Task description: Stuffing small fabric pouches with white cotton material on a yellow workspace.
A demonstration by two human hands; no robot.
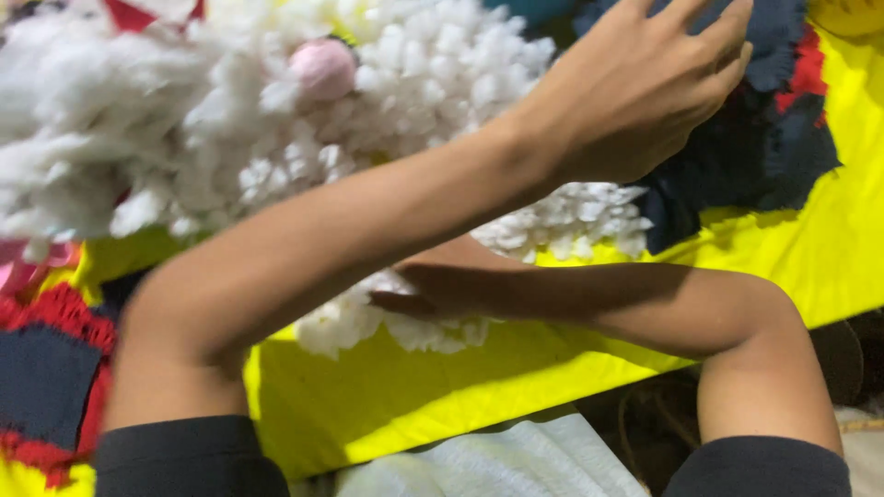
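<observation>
White stuffing [276, 156], a loose fluffy heap on the yellow cloth [387, 396], looks feather-light, soft and apt to tear into tufts; best gathered by the handful from below. The right hand [414, 299] lies at its near edge, its grip hidden by the crossing arm. Beyond, the left hand [645, 83] hovers, fingers together, holding nothing, above dark blue fabric [737, 156]. A pink ball [322, 66] nestles in the heap.

The right hand [419, 299] lies mostly hidden beneath the left forearm [350, 230]; the white stuffing [166, 120] beyond that forearm is blurred and cropped.
</observation>
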